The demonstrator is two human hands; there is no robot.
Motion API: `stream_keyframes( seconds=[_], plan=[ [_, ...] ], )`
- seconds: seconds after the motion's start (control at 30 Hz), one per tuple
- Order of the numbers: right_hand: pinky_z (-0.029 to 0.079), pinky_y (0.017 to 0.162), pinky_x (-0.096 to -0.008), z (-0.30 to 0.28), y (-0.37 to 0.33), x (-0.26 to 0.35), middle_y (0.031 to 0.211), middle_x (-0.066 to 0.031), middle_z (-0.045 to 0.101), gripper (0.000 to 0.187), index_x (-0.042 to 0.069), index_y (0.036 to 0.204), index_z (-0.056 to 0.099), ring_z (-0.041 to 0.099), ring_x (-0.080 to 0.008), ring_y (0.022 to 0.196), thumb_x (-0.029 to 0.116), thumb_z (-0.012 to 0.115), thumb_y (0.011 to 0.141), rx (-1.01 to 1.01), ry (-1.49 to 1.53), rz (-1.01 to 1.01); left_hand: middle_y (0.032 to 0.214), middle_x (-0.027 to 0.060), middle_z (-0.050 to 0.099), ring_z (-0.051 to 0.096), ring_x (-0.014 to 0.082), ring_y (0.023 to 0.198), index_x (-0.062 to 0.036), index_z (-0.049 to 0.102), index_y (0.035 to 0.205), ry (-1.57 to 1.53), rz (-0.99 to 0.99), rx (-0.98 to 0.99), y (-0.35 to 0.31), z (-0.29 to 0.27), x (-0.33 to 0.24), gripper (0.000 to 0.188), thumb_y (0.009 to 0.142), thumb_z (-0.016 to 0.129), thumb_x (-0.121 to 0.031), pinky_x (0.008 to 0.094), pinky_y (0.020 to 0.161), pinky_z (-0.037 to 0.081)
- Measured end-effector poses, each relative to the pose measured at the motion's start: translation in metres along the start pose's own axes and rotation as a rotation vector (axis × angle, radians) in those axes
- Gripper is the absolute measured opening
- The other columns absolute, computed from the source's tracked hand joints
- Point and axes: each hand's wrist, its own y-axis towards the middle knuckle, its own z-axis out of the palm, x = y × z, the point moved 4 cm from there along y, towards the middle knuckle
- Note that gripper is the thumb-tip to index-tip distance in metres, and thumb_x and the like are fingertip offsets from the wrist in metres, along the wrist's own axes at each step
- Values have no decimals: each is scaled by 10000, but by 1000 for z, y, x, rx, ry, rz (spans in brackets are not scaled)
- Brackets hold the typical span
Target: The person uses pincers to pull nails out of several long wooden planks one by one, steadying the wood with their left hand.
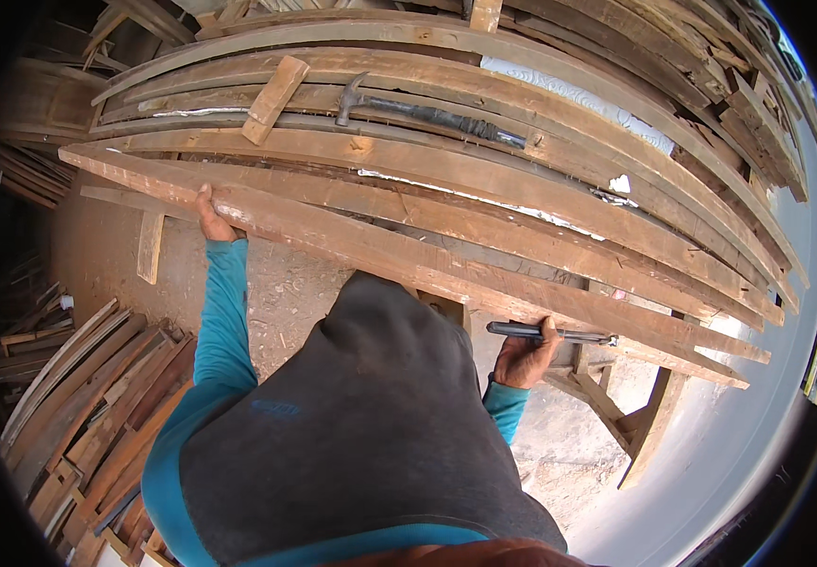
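A long, pale-brown wooden beam (361, 241) slants across in front of me, its left end farther away and its right end nearer. My left hand (217, 217) grips its near edge toward the left end, thumb up against the wood, the other fingers mostly hidden. Against the same edge, farther right, my right hand (527, 359) is closed around a slim tool (514, 329) with a dark handle and a narrow metal shaft pointing right. The tool's exact kind is unclear. Beyond the beam, a claw hammer (427, 115) with a dark handle lies across other beams.
Several long beams (408, 151) lie side by side beyond mine, with a short wood block (274, 99) across them. Some have nails sticking up. A wooden trestle leg (652, 425) stands at right. Stacked boards (111, 416) fill the lower left; more lumber (616, 47) is piled at the back.
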Motion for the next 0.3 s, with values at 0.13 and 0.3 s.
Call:
stream_keyframes(
  seconds=[0.13, 0.3],
  plan=[
    [523, 973, -388, 38, 3, 5, 1114, -82, 659, 266, 9, 1187, 584, 642, -189, 1048, 124, 614, 949, 107, -67, -49, 1034, 114, 664, 659, 302, 938, -80, 602, 1135, 28, -43, 34, 29, 33, -19, 492, 868, 601, -493, 448, 840, 552],
    [517, 992, -481, 70, 26, -1, 1147, -94, 648, 349, -13, 1246, 548, 639, -222, 1072, 138, 627, 941, 238, -161, -102, 1222, 131, 636, 625, 336, 1123, -63, 574, 1247, 47, -77, 164, 96, 56, -7, 596, 865, 575, -521, 509, 935, 535]
  ],
)
